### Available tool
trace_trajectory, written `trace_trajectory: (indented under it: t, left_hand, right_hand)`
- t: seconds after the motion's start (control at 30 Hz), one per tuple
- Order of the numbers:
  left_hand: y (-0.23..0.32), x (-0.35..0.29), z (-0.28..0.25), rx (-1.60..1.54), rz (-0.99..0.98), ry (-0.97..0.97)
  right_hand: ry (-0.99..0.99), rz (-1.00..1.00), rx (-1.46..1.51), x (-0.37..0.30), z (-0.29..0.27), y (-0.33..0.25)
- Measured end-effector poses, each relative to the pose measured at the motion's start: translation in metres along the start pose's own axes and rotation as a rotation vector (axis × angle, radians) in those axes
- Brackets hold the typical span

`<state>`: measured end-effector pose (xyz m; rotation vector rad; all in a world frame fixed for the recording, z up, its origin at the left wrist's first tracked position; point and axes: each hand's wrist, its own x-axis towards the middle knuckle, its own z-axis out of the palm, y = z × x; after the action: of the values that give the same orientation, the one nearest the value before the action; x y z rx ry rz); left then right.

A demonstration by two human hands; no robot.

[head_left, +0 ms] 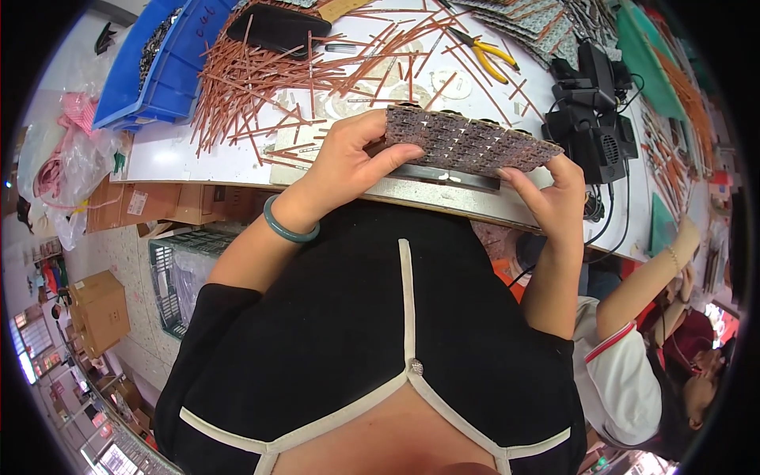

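Observation:
A stiff brown panel [467, 142], patterned with rows of small dark pieces like a sheet of circuit boards, is held up tilted above the table's near edge. My left hand [348, 158] grips its left end, thumb on the near face and fingers behind. At its right end, my right hand [558, 198] pinches it with the thumb in front; those fingers are partly hidden. Several dark round parts show along the panel's far edge. Beneath it lies a pale metal plate [396, 190] with a dark bar [463, 180] on it.
Many thin reddish-brown strips [245, 87] cover the far left, under a black pouch [277, 30]. Yellow-handled pliers [487, 57] lie beyond the panel. A blue bin [154, 63] stands left, black devices with cables [590, 111] right, stacked panels [546, 24] behind. Another person's arm [645, 285] is at right.

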<state>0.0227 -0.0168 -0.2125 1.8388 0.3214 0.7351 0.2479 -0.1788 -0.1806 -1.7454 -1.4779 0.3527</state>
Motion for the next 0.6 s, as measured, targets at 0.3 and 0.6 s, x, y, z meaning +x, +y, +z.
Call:
trace_trajectory:
  t: [0.3,0.6]
  left_hand:
    - [-0.001,0.018,0.006,-0.174,-0.299,0.025]
    - [-0.005,0.020,0.005,-0.264,-0.288,0.021]
  right_hand:
    - [-0.031,0.337,0.612,0.005,0.020,0.020]
    - [-0.053,0.356,0.589,0.005,0.024,0.017]
